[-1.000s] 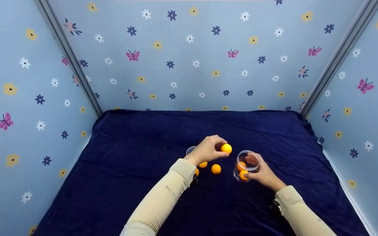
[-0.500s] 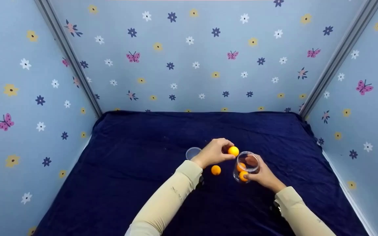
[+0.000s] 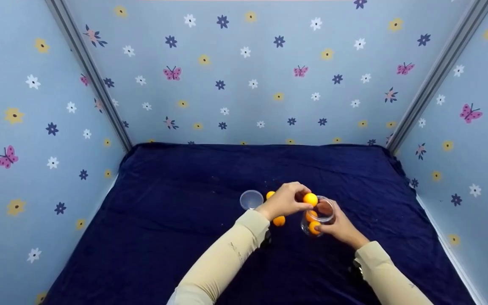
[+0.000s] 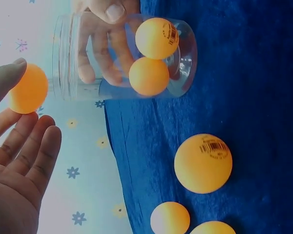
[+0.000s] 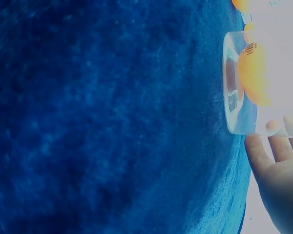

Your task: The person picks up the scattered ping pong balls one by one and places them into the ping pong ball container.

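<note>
Orange ball point(image 3: 310, 199) pinched in the left hand point(image 3: 285, 201) fingertips, right over the mouth of the clear jar point(image 3: 318, 220), which the right hand point(image 3: 342, 228) grips by its side and keeps upright on the dark blue cloth point(image 3: 176, 237), probably so it stays steady. Two more orange balls point(image 4: 153, 57) sit inside the jar, one on top of the other. Loose balls point(image 4: 203, 163) lie on the cloth just left of the jar, under the left hand, and a clear lid point(image 3: 251, 199) lies further left, apart from the jar
</note>
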`<state>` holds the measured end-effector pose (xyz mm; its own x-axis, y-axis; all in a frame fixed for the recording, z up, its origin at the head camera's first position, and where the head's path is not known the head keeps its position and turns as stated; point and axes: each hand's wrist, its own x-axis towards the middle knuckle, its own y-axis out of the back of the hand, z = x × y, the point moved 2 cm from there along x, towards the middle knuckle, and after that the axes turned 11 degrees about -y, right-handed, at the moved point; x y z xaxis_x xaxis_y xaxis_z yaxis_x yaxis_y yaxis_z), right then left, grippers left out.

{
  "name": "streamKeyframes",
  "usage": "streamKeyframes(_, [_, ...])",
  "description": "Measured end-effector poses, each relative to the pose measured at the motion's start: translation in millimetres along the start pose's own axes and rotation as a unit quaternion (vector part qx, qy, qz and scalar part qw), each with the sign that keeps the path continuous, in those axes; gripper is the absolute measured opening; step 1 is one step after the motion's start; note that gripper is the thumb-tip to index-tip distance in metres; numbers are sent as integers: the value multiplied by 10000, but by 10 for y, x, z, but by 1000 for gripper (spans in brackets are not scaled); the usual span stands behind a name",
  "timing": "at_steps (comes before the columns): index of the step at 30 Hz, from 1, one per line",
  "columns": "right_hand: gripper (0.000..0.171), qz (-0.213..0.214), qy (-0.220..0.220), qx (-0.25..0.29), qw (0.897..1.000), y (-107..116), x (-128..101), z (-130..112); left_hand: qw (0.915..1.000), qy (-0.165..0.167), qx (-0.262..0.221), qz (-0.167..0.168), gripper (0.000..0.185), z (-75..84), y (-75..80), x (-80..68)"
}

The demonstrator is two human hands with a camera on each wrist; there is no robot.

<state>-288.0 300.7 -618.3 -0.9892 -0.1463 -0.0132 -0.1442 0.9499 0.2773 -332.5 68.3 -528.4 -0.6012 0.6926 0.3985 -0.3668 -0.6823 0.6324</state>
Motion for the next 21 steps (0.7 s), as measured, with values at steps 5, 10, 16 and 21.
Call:
streamKeyframes(5, [94,105,84,-123,9998,5,-1,0,10000,15,2,-2,35,21,-42,27])
streamKeyframes(10, [95,73,87,-185,9998,5,-3,5,10000,38,75,-11,35,8,-90,61])
streamKeyframes(16, [93,21,272,-68,9996,2,-13,0,9999,96,101,-47,35,-24,-154,77])
streamKeyframes(21, [92,53,453,23,9990,3,-11,-3,9997,133,151,-140,34,-32,-178,78])
